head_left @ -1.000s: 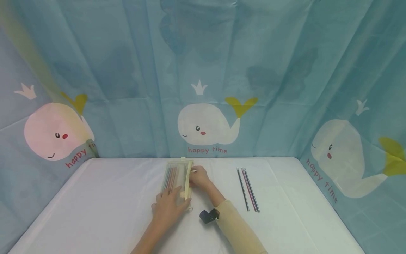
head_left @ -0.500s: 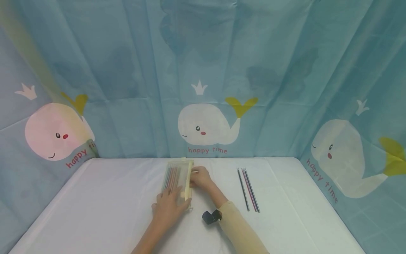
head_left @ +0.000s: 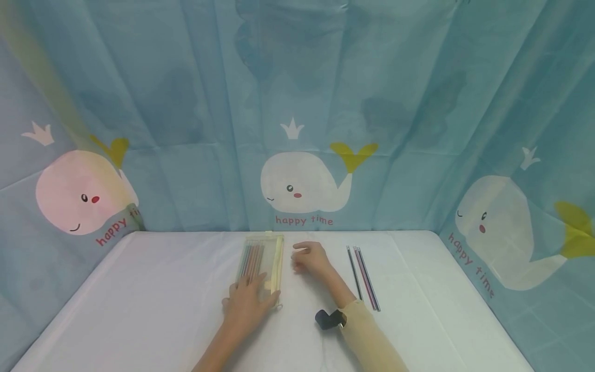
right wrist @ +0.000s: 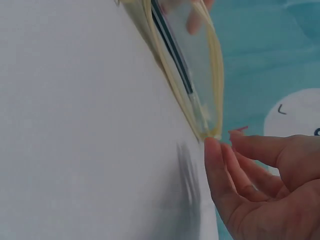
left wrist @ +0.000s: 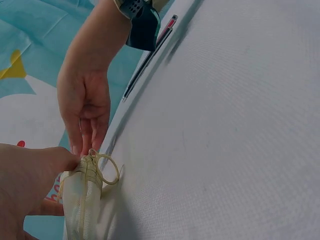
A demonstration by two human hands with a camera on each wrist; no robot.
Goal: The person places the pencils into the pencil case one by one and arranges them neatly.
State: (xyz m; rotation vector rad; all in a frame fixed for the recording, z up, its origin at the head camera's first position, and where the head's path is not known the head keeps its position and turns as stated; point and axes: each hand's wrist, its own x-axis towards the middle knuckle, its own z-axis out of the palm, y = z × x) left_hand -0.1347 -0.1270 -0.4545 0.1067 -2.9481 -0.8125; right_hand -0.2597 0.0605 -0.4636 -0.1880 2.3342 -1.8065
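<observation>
Pencil pouch [head_left: 269, 261] lies partly under left hand [head_left: 248, 304], grip spread; right hand [head_left: 312, 259] nearby, loosely curled.

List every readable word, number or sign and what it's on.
"happy time": curtain, under the middle whale.
"happy time": curtain, under the right whale.
"happy ti": curtain, under the left whale; rest lost at fold.
Red letters behind the case, left wrist view: mostly hidden, unreadable.
Tiny marks, head view's top edge: cut off, unreadable.
Pencils, case: no readable lettering.

High head view; close wrist views; shared pouch [head_left: 268, 262]
</observation>
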